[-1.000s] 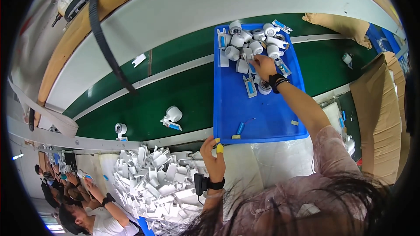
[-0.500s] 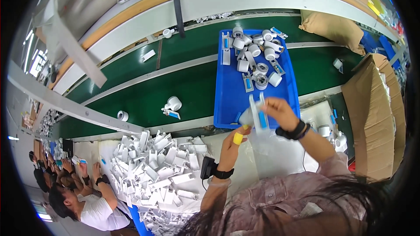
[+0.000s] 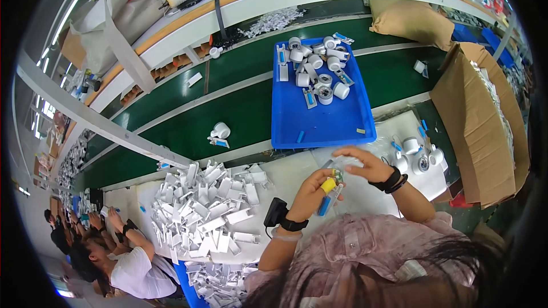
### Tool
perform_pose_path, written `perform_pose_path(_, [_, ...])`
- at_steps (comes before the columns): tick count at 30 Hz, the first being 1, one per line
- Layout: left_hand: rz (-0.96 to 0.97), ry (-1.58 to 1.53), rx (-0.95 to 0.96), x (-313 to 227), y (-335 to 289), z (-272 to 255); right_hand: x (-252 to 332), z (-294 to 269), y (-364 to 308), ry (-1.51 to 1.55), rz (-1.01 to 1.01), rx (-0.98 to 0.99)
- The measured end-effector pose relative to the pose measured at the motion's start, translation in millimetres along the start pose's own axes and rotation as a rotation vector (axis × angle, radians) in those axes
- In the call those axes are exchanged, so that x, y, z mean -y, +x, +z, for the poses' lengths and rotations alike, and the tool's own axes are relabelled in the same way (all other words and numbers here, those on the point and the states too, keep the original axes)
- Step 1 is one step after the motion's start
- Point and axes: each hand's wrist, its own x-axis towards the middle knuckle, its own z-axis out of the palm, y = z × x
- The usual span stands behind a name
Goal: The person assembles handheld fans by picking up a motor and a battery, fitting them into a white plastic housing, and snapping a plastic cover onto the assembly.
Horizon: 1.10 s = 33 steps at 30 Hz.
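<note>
Just in front of my chest, my left hand (image 3: 315, 194) pinches a white plastic bracket (image 3: 332, 198) with a blue insert. A yellow wrap (image 3: 328, 185) covers one of its fingers. My right hand (image 3: 370, 166) arches over the bracket's upper end, its fingers curled round a pale, blurred piece that I cannot make out. Beyond my hands lies a blue tray (image 3: 325, 132). White round-headed parts (image 3: 325, 94) and blue-inserted brackets crowd its far end; a small blue piece (image 3: 300, 136) lies near its front edge.
To my left rises a heap of white brackets (image 3: 211, 211). Several round white parts (image 3: 411, 146) sit right of my right hand, beside a cardboard box (image 3: 474, 131). Green conveyor strips (image 3: 251, 114) run behind, with a metal frame bar (image 3: 108, 122). Co-workers sit far left.
Both hands have come back from the tray's front edge toward my chest, bringing the bracket along. The view has shifted, showing more of the parts on the right.
</note>
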Motion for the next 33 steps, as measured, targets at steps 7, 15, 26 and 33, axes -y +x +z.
perform_pose_path(7, [-0.103,0.215,0.247,-14.6,-21.0,2.4,15.9,5.0,-32.3,0.136,0.133,0.522])
perform_pose_path(15, [-0.192,0.543,0.393,-20.6,-37.1,-3.5,36.5,10.7,-47.2,0.262,0.239,0.338])
perform_pose_path(26, [0.112,0.941,-0.182,2.9,-43.9,5.2,29.3,30.9,-59.4,0.157,0.374,0.172])
perform_pose_path(33, [0.081,0.271,-0.249,21.4,-34.8,14.1,26.9,45.7,-65.4,-0.422,-0.158,-0.114])
